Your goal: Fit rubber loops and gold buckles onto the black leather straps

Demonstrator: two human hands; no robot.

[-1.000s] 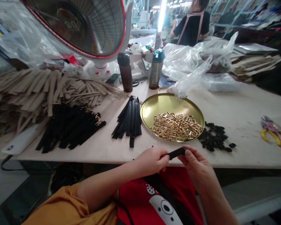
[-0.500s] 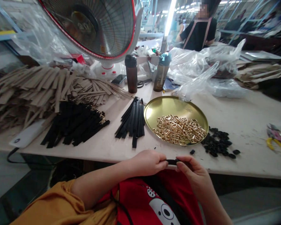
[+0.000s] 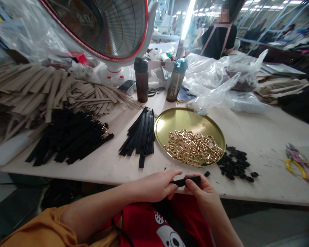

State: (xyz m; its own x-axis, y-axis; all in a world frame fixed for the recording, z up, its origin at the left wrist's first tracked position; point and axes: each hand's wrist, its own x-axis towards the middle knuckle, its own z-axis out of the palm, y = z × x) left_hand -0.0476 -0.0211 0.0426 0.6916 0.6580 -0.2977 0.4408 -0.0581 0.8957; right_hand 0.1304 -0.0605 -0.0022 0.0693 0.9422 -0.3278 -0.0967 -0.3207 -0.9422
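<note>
Between my hands, at the table's near edge, is a short black strap (image 3: 181, 182). My left hand (image 3: 158, 185) pinches its left end, with the index finger lifted a little off it. The right end lies between the thumb and fingers of my right hand (image 3: 202, 188). Beyond my hands stands a round gold tray (image 3: 187, 118) heaped with gold metal buckles (image 3: 193, 147). To its left lies a fan of flat black straps (image 3: 140, 135). Small black loops (image 3: 234, 163) are piled to its right, with one loose loop (image 3: 207, 174) near my right hand.
A larger pile of black straps with gold buckles (image 3: 69, 137) and many beige strips (image 3: 28, 89) fill the left. Two bottles (image 3: 141, 80), a fan heater (image 3: 100, 31) and plastic bags (image 3: 221, 79) stand behind. Pliers (image 3: 297, 163) lie far right. A person (image 3: 217, 37) is at the back.
My right hand has shifted its hold along the black strap, whose end now shows over the fingers. A loose black loop, not seen at first, lies by the tray. The view has shifted slightly.
</note>
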